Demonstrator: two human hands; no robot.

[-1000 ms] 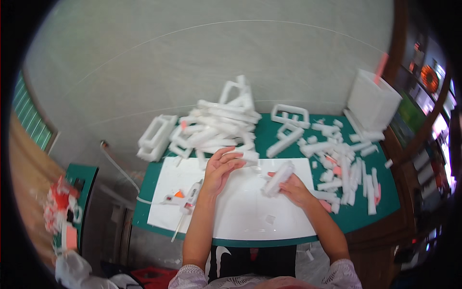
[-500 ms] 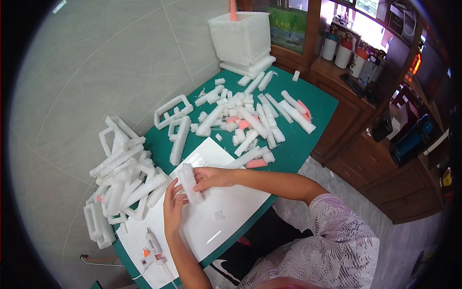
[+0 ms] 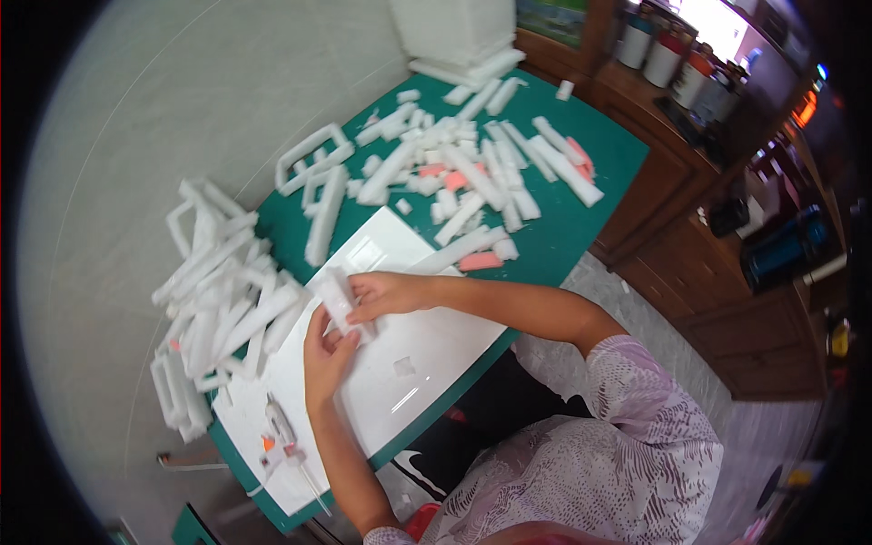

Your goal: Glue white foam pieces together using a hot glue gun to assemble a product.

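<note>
In the head view, a short white foam bar [image 3: 338, 300] is pinched between both hands above a glossy white rectangular board [image 3: 409, 363] laid on the green table [image 3: 581, 227]. The left hand [image 3: 327, 354] is curled at its lower end; the right hand [image 3: 386, 295] is closed on its side, the exact finger grip apparently blurred. A white glue gun [image 3: 277, 427] lies near the left forearm.
</note>
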